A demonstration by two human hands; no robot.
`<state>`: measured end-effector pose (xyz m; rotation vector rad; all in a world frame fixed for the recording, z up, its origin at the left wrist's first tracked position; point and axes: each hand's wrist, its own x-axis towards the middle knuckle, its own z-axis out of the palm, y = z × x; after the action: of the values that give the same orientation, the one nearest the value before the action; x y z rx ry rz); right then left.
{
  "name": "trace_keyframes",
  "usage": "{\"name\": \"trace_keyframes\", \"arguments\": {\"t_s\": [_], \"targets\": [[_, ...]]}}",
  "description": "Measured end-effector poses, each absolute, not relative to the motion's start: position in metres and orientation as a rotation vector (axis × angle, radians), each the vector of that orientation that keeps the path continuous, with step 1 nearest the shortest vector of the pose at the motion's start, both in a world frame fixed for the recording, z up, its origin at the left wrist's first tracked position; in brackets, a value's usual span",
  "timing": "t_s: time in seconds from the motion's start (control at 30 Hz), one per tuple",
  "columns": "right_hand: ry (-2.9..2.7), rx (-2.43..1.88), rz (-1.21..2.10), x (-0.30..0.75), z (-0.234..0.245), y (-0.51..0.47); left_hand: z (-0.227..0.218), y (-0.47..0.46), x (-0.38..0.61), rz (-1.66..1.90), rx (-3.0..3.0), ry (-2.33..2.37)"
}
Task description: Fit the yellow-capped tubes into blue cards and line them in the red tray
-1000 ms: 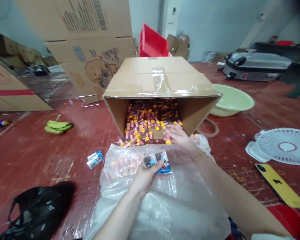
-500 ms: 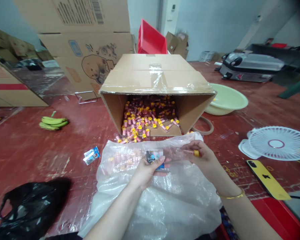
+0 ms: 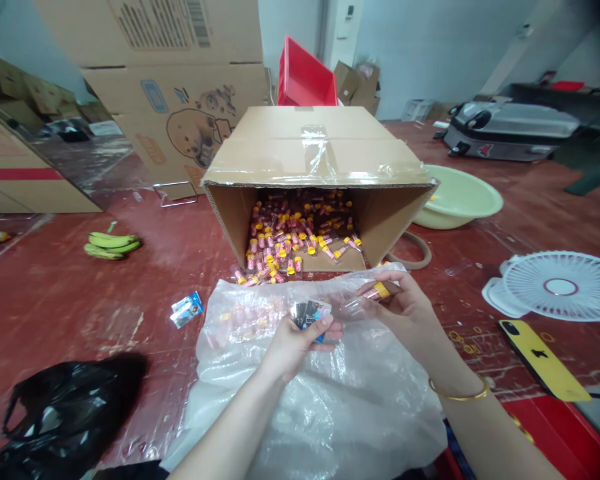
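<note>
My left hand (image 3: 293,347) is closed on a small fan of printed packets (image 3: 307,312), dark and blue, gripped under the thumb. To its right, my right hand (image 3: 407,310) pinches a clear little tube (image 3: 367,297) with a yellow cap and pinkish contents; the tube slants, cap end up. Both hands are above a translucent plastic bag (image 3: 325,407), through which pink and yellow shapes show. Beyond the bag a cardboard box (image 3: 320,157) lies on its side, its open end facing me. Many similar yellow-capped tubes (image 3: 280,243) are heaped inside, some spilling onto the bag's far edge.
On the left are bananas (image 3: 111,245), blue packets (image 3: 187,309) and a black plastic bag (image 3: 75,407). A pale green basin (image 3: 460,197), a white fan grille (image 3: 560,287) and a yellow phone (image 3: 543,360) lie to the right. Large cartons (image 3: 180,87) stand behind.
The tube in my right hand has turned, from nearly level to slanting with its yellow cap higher. My left hand still grips the packets, which look more fanned out. The view has shifted slightly.
</note>
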<state>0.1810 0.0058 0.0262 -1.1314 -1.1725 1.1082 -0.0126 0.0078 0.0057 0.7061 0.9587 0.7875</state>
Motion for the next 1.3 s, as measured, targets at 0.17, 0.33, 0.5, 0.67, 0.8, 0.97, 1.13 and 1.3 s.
{"name": "trace_keyframes", "arguments": {"t_s": [0.17,0.33,0.5,0.67,0.8,0.97,1.13,1.3], "targets": [[-1.234,-1.132,1.123,0.177,0.030,0.005,0.005,0.008,-0.011,0.787,0.711,0.938],[-1.248,-1.115,1.137,0.174,0.027,0.007,0.014,0.007,-0.012,0.740,0.601,0.863],[-1.189,-1.105,1.125,0.177,0.030,0.005,0.010,0.009,-0.013,0.847,0.627,0.934],[-1.303,-1.299,1.282,0.169,0.028,0.006,0.002,0.012,-0.006,0.914,0.742,0.937],[-1.440,-1.374,1.287,0.156,0.021,0.012,0.003,0.009,-0.002,0.881,0.827,0.948],[-1.451,-1.401,1.373,0.157,0.018,0.013,0.012,0.003,-0.010,0.675,0.910,0.913],[-1.508,-1.368,1.228,0.164,0.024,0.010,0.009,0.004,-0.017,0.707,0.894,0.949],[-1.224,-1.254,1.247,0.172,0.033,0.011,0.001,0.005,-0.012,0.738,0.812,0.978]]}}
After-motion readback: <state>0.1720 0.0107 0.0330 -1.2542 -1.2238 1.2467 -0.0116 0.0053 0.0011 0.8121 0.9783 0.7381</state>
